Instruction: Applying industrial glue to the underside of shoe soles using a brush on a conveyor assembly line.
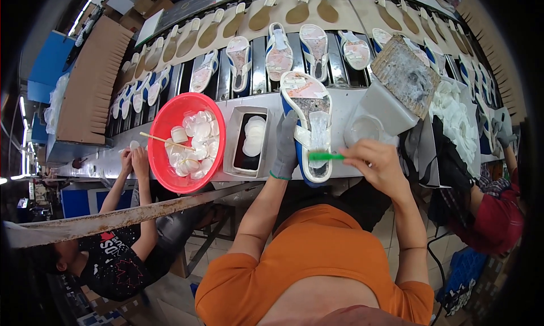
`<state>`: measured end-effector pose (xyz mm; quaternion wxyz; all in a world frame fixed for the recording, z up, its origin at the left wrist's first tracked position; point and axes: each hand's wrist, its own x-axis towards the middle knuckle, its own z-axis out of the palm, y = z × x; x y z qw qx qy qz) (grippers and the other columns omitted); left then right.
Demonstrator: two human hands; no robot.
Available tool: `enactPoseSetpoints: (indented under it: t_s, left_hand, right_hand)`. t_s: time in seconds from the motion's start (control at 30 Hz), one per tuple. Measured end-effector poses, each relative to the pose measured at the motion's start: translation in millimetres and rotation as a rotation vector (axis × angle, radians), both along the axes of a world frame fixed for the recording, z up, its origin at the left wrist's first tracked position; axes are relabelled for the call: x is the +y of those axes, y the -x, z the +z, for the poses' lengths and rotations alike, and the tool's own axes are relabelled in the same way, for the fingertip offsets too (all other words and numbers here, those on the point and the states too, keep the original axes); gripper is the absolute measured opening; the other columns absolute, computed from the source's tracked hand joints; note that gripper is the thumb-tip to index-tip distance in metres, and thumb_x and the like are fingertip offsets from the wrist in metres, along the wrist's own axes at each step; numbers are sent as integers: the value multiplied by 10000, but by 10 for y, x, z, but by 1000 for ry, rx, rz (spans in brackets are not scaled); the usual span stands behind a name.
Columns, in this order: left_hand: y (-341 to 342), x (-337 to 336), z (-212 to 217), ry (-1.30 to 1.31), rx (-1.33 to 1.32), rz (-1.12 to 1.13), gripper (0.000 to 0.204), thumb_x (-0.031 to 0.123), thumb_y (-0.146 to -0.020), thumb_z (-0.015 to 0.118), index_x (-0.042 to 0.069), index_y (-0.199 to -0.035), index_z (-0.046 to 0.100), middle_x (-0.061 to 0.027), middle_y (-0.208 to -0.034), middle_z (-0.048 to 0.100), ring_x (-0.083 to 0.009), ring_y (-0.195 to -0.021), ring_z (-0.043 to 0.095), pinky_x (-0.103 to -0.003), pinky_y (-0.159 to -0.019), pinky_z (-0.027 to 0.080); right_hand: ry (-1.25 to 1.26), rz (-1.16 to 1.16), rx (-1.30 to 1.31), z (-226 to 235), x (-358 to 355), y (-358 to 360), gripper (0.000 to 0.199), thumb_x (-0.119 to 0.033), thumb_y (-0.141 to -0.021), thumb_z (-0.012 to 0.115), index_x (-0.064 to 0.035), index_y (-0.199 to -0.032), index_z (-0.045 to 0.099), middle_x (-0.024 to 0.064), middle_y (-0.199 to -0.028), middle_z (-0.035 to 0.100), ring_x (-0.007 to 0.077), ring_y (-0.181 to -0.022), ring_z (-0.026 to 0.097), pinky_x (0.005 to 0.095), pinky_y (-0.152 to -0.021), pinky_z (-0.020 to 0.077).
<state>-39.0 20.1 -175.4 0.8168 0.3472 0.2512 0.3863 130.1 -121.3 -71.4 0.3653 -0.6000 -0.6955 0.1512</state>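
Note:
My left hand [285, 147], in a grey glove, grips the side of a sandal [306, 88] with white straps and a blue sole edge. The sandal lies bottom up or insole up, I cannot tell which, its heel end toward me. A bare right hand, mine [377, 162], pinches a green-handled brush [327, 156]. The bristles are over the sandal's nearer end, at the pale strip along its middle; whether they touch is too small to tell. Left of the gloved hand stands a grey box [229, 166] holding white round discs [254, 136].
A red bowl [161, 119] holds white discs and a wooden stick [161, 138]. Sandals line a roller conveyor [258, 65], with brown soles [297, 13] behind. A white container [391, 108] with a stained brown board [405, 77] stands right. A rusty bar [141, 214] crosses lower left. People sit on both sides.

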Motion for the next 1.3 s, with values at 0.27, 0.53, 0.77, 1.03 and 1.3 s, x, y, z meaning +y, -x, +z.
enactPoseSetpoints:
  t_s: [0.27, 0.53, 0.77, 1.03, 1.3]
  left_hand:
    - [9, -28, -51, -39, 19, -17, 531, 361, -966, 503, -13, -1343, 487, -120, -1198, 625, -186, -1037, 640, -320, -885, 527]
    - [88, 95, 183, -90, 148, -99, 530, 328, -961, 569, -19, -1356, 499, -79, -1227, 595, -133, -1060, 588, -283, -918, 478]
    - [133, 1411, 394, -121, -148, 679, 591, 306, -905, 696, 36, -1376, 463, -98, -1282, 569, -203, -1120, 586, -340, -976, 481]
    - [675, 3307, 503, 151, 329, 1509, 813, 264, -630, 883, -51, -1268, 490, -273, -1226, 553, -360, -1048, 620, -441, -836, 570]
    - [1390, 4370, 92, 156, 634, 1786, 703, 185, -616, 843, -97, -1113, 433, -228, -1114, 506, -347, -938, 626, -466, -871, 545]
  right_hand:
    - [48, -47, -30, 28, 80, -182, 148, -149, -834, 725, -83, -964, 744, 66, -743, 625, 257, -655, 614, 348, -574, 456]
    - [-374, -448, 135, -10, 613, -340, 174, -38, -855, 717, -11, -1026, 731, 80, -790, 664, 115, -647, 559, 259, -589, 420]
    - [-277, -561, 460, -50, 375, -500, 197, -59, -904, 688, 9, -1088, 710, -12, -830, 665, 38, -678, 511, 178, -603, 361]
    - [-393, -643, 700, -158, 75, -617, 240, -86, -952, 621, 30, -1154, 677, 23, -864, 672, 4, -599, 422, 166, -517, 294]
    - [-459, -750, 764, -197, -63, -686, 272, -112, -1001, 547, 50, -1202, 632, 39, -896, 630, -3, -563, 382, 161, -468, 238]
